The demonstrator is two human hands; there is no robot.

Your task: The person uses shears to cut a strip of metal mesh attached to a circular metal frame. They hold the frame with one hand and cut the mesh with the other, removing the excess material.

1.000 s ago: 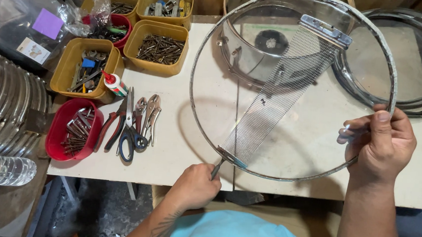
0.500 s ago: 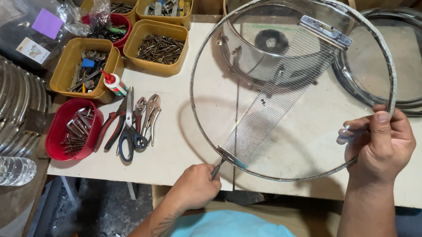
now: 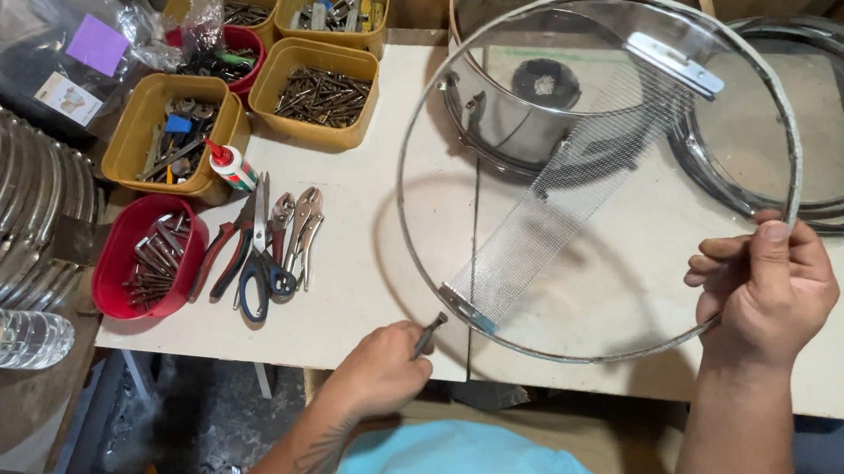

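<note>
We gripped the hoop (image 3: 597,176) with our right hand (image 3: 764,289), left hand (image 3: 387,365) clenched on a screwdriver (image 3: 428,334), wire strip (image 3: 576,189) still unfastened near the desk's front edge.

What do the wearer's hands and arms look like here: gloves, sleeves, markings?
Both hands are bare, no gloves. The left hand leads to a bare forearm with a dark tattoo along it. The right hand and its forearm are also bare, with no sleeve, watch or visible ring. A light blue shirt shows at the bottom edge of the view.
</note>
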